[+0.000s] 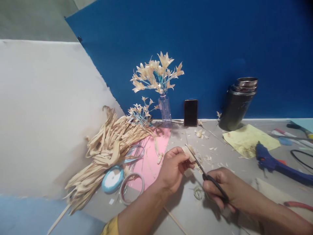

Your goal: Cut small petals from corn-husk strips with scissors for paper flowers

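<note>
Near the middle of the table, my left hand (pixel 174 166) pinches a small pale piece of husk (pixel 190 153) between thumb and fingers. The fingers of my right hand (pixel 221 187) are wrapped round the black handles of a pair of scissors (pixel 201 169). The scissor blades point up and left and lie against the held piece. Small pale scraps (pixel 207 158) are scattered on the table just beyond and to the right of the piece. A little coil (pixel 197 192) rests below, between my hands.
Left are a husk bundle (pixel 110 147), pink sheet (pixel 153 156), blue ribbon roll (pixel 112 179) and tape roll (pixel 132 188). Behind stand a flower vase (pixel 165 109), phone (pixel 190 113) and dark flask (pixel 237 104). Right lie a yellow cloth (pixel 251 140) and blue glue gun (pixel 281 166).
</note>
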`<state>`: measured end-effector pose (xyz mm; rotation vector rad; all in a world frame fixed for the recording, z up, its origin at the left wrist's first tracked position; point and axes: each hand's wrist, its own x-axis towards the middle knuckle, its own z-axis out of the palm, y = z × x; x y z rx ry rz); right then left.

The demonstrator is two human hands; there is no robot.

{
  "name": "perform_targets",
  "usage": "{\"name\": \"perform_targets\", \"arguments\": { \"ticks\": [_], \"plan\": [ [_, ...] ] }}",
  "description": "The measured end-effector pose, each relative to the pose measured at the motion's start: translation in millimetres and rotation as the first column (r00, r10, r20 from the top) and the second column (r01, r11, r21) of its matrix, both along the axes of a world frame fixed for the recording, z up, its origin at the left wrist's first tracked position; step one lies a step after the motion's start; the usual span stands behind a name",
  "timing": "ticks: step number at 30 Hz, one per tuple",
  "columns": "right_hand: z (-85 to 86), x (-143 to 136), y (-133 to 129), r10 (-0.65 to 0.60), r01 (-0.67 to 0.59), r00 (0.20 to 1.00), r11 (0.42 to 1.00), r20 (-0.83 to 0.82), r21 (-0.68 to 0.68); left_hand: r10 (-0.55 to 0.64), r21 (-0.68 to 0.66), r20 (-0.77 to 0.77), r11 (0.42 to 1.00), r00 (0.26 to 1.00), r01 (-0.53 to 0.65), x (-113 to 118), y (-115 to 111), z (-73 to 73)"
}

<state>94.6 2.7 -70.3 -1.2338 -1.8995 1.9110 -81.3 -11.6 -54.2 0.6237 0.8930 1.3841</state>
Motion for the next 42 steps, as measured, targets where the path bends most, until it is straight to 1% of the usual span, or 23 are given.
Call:
{"name": "perform_targets", "arguments": {
  "ticks": [3, 5, 7, 8, 11, 12, 14, 17, 19, 21, 23, 26, 28, 31, 34, 36, 37, 38, 40, 42],
  "plan": [
    [-2.3, -1, 0, -0.009, 0.009, 1.000, 1.000, -0.019, -0.013, -0.008, -0.020, -0.005, 1.000, 1.000, 0.008, -1, -1, 0.3],
    [-2.5, -2, 2, -0.055, 0.056, 0.997, 0.998, -0.053, 0.013, -0.017, -0.039, -0.013, 0.999, 1.000, 0.017, -1, -2, 0.0],
    [-1.2, -3, 4, -0.158, 0.166, 0.979, 0.984, -0.128, 0.060, -0.033, -0.055, -0.015, 0.998, 0.999, 0.033, 1, -3, -1.6],
    [0.1, -3, 6, -0.219, 0.237, 0.959, 0.968, -0.177, 0.086, -0.047, -0.062, -0.011, 0.997, 0.999, 0.046, 2, -4, -3.1],
    [5.0, -1, 7, -0.372, 0.419, 0.886, 0.898, -0.278, 0.133, -0.116, -0.100, 0.026, 0.988, 0.993, 0.118, 8, -7, -9.0],
    [6.8, 0, 7, -0.399, 0.450, 0.869, 0.882, -0.292, 0.136, -0.143, -0.119, 0.045, 0.982, 0.989, 0.148, 10, -8, -11.0],
    [9.9, 0, 6, -0.426, 0.475, 0.855, 0.873, -0.297, 0.115, -0.196, -0.150, 0.086, 0.967, 0.977, 0.208, 13, -9, -13.7],
    [13.4, 1, 4, -0.409, 0.447, 0.865, 0.892, -0.289, 0.075, -0.264, -0.145, 0.079, 0.951, 0.961, 0.273, 14, -10, -13.8],
    [14.8, 2, 4, -0.358, 0.395, 0.890, 0.915, -0.281, 0.084, -0.288, -0.139, 0.008, 0.948, 0.957, 0.287, 13, -11, -12.0],
    [15.5, 5, 6, -0.338, 0.378, 0.901, 0.920, -0.273, 0.108, -0.285, -0.147, -0.052, 0.950, 0.957, 0.275, 12, -11, -10.4],
    [15.5, 7, 9, -0.391, 0.434, 0.881, 0.891, -0.267, 0.130, -0.257, -0.157, -0.068, 0.957, 0.964, 0.244, 11, -11, -10.0],
    [13.9, 9, 12, -0.482, 0.533, 0.832, 0.832, -0.275, 0.153, -0.205, -0.162, -0.035, 0.967, 0.978, 0.197, 12, -12, -11.8],
    [12.4, 9, 13, -0.483, 0.536, 0.829, 0.830, -0.283, 0.154, -0.189, -0.159, 0.000, 0.970, 0.982, 0.186, 13, -12, -13.9],
    [11.3, 8, 10, -0.437, 0.488, 0.858, 0.858, -0.269, 0.159, -0.203, -0.163, -0.004, 0.966, 0.979, 0.200, 15, -13, -15.9],
    [12.1, 7, 8, -0.397, 0.445, 0.880, 0.881, -0.263, 0.159, -0.240, -0.119, -0.105, 0.967, 0.965, 0.227, 15, -14, -16.1],
    [13.6, 8, 8, -0.365, 0.411, 0.890, 0.902, -0.273, 0.133, -0.248, -0.068, -0.177, 0.968, 0.952, 0.240, 15, -15, -15.8],
    [14.5, 8, 8, -0.345, 0.387, 0.897, 0.915, -0.276, 0.113, -0.256, -0.060, -0.189, 0.967, 0.948, 0.249, 14, -15, -15.6],
    [15.4, 9, 8, -0.321, 0.357, 0.906, 0.929, -0.276, 0.091, -0.271, -0.066, -0.179, 0.962, 0.946, 0.264, 14, -15, -15.5],
    [17.2, 10, 9, -0.278, 0.300, 0.917, 0.953, -0.287, 0.034, -0.308, -0.093, -0.107, 0.950, 0.945, 0.299, 15, -15, -15.1],
    [18.3, 11, 11, -0.272, 0.269, 0.897, 0.961, -0.348, -0.058, -0.333, -0.099, -0.015, 0.939, 0.943, 0.330, 16, -16, -14.7]
  ]
}}
